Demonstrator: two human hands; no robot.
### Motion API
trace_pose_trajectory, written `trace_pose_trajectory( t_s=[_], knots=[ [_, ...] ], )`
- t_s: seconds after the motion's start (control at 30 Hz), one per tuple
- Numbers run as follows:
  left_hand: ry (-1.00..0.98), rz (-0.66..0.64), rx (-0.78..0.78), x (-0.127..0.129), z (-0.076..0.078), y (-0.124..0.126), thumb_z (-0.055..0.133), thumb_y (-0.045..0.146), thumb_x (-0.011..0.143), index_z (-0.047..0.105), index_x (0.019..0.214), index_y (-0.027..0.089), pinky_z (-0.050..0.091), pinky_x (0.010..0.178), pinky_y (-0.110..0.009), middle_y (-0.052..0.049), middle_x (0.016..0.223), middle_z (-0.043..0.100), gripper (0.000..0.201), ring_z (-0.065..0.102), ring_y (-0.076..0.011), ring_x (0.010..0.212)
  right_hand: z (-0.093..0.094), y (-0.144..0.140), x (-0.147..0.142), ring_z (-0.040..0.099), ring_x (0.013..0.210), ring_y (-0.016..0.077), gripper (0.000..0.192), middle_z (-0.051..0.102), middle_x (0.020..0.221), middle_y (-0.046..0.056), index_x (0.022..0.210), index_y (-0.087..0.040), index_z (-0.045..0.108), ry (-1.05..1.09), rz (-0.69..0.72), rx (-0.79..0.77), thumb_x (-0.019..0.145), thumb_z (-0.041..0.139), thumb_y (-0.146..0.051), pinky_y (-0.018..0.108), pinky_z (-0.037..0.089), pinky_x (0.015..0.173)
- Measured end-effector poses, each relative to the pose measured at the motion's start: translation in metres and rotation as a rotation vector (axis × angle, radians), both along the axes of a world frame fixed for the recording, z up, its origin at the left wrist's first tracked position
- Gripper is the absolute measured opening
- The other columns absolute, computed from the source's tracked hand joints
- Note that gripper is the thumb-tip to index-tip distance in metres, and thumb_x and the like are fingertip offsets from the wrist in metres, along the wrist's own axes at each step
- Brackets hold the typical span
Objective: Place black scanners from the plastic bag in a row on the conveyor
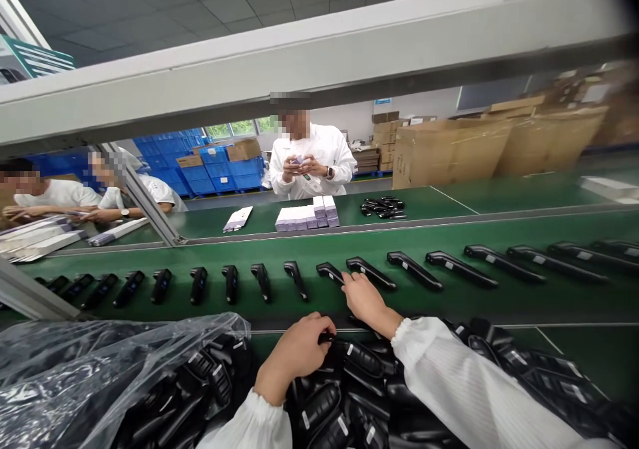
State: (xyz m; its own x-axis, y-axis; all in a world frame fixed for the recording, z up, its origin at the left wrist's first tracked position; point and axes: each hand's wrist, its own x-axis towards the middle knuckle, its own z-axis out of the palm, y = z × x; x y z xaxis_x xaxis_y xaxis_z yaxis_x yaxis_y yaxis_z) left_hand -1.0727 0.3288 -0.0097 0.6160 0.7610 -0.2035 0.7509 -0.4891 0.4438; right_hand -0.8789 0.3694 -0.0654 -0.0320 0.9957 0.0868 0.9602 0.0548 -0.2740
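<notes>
A black plastic handheld device [327,336] is pinched in the closed left hand [298,350] over the heaped pile of black devices [359,396]. Beyond the pile, the right hand [363,297] is laid open-fingered on the green conveyor belt [449,296], touching another black device [330,273]; uneven spacing could be caused there.

A grey tiled ceiling [239,3] spanned the hall. A pale metal beam [319,56] crossed the view above the green conveyor belt [499,302]. Stacked blue crates [219,169] stood below windows [239,128] admitting daylight. Large cardboard boxes [449,149] lined the white rear wall [429,103].
</notes>
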Motion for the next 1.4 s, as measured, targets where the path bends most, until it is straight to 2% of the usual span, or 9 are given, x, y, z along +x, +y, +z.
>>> trace_pose_trajectory(
  t_s=[0.27, 0.4, 0.5, 0.67, 0.8, 0.97, 1.1, 1.23, 1.4],
  knots=[
    [0.006, 0.056, 0.007, -0.009, 0.0, 0.006, 0.055, 0.016, 0.08, 0.06, 0.091, 0.023, 0.042, 0.08, -0.031, -0.004, 0.099, 0.064, 0.015, 0.057, -0.0229, 0.097, 0.019, -0.012, 0.01, 0.05, 0.115, 0.0287, 0.038, 0.059, 0.123, 0.016, 0.125, -0.014, 0.059, 0.189, -0.122, 0.16, 0.101, 0.034, -0.028, 0.037, 0.04, 0.093],
    [-0.015, 0.12, 0.035, -0.014, 0.003, 0.012, 0.05, 0.016, 0.083, 0.057, 0.092, 0.021, 0.041, 0.073, -0.03, -0.004, 0.092, 0.065, 0.012, 0.058, -0.0224, 0.089, 0.045, -0.022, 0.029, 0.062, 0.08, 0.0188, 0.026, 0.068, 0.088, 0.005, 0.095, -0.02, 0.069, 0.391, 0.186, -0.08, 0.094, 0.047, -0.035, 0.027, 0.043, 0.07],
    [-0.069, 0.177, 0.036, -0.015, 0.007, 0.015, 0.045, 0.013, 0.085, 0.058, 0.1, 0.022, 0.041, 0.074, -0.03, -0.005, 0.096, 0.067, 0.021, 0.059, -0.0216, 0.089, 0.053, -0.031, 0.038, 0.061, 0.075, 0.0188, 0.027, 0.068, 0.088, 0.003, 0.095, -0.021, 0.07, 0.332, 0.441, -0.303, 0.077, 0.07, -0.042, 0.026, 0.04, 0.06],
    [-0.344, 0.311, -0.111, -0.011, 0.003, 0.018, 0.046, 0.009, 0.08, 0.063, 0.097, 0.021, 0.043, 0.087, -0.031, -0.006, 0.102, 0.066, 0.027, 0.059, -0.0218, 0.098, 0.048, -0.035, 0.038, 0.06, 0.076, 0.0179, 0.022, 0.068, 0.086, 0.004, 0.096, -0.019, 0.072, 0.28, 0.505, -0.25, 0.078, 0.06, -0.017, 0.026, 0.041, 0.064],
    [-0.455, 0.412, -0.23, -0.009, -0.003, 0.018, 0.044, 0.014, 0.078, 0.054, 0.085, 0.019, 0.046, 0.061, -0.025, -0.002, 0.076, 0.058, 0.014, 0.059, -0.0174, 0.071, 0.041, -0.025, 0.036, 0.062, 0.078, 0.0167, 0.021, 0.07, 0.092, 0.004, 0.097, -0.02, 0.072, 0.636, 0.396, -0.107, 0.086, 0.057, -0.027, 0.027, 0.045, 0.072],
    [-0.551, 0.474, -0.295, -0.007, 0.0, 0.016, 0.042, 0.018, 0.078, 0.048, 0.085, 0.02, 0.042, 0.051, -0.02, 0.003, 0.067, 0.046, 0.01, 0.049, -0.011, 0.055, 0.029, -0.014, 0.034, 0.057, 0.058, 0.0131, 0.031, 0.066, 0.077, 0.001, 0.1, -0.02, 0.065, 1.182, 0.182, -0.098, 0.083, 0.063, -0.046, 0.026, 0.045, 0.053],
    [-0.621, 0.486, -0.307, -0.007, -0.001, 0.015, 0.044, 0.015, 0.075, 0.048, 0.096, 0.02, 0.04, 0.052, -0.02, 0.004, 0.075, 0.046, 0.021, 0.043, -0.0071, 0.05, 0.022, -0.011, 0.034, 0.065, 0.081, 0.0178, 0.034, 0.068, 0.096, 0.007, 0.09, -0.017, 0.066, 1.456, 0.232, -0.127, 0.077, 0.07, -0.048, 0.032, 0.054, 0.073],
    [-0.705, 0.457, -0.306, -0.009, -0.007, 0.015, 0.054, 0.017, 0.074, 0.046, 0.107, 0.022, 0.039, 0.054, -0.02, 0.003, 0.085, 0.05, 0.034, 0.043, -0.0072, 0.055, 0.012, -0.004, 0.034, 0.064, 0.082, 0.0178, 0.03, 0.069, 0.098, 0.007, 0.083, -0.016, 0.066, 1.313, 0.05, -0.017, 0.078, 0.068, -0.046, 0.03, 0.052, 0.073],
    [-0.62, 0.501, -0.189, -0.009, -0.014, 0.019, 0.06, 0.033, 0.083, 0.042, 0.107, 0.023, 0.041, 0.06, -0.023, 0.002, 0.086, 0.052, 0.032, 0.044, -0.0084, 0.058, 0.005, 0.0, 0.036, 0.064, 0.082, 0.0149, 0.041, 0.066, 0.115, 0.006, 0.117, -0.021, 0.063, 0.904, -0.046, 0.096, 0.077, 0.065, -0.016, 0.03, 0.05, 0.08]
  ],
)
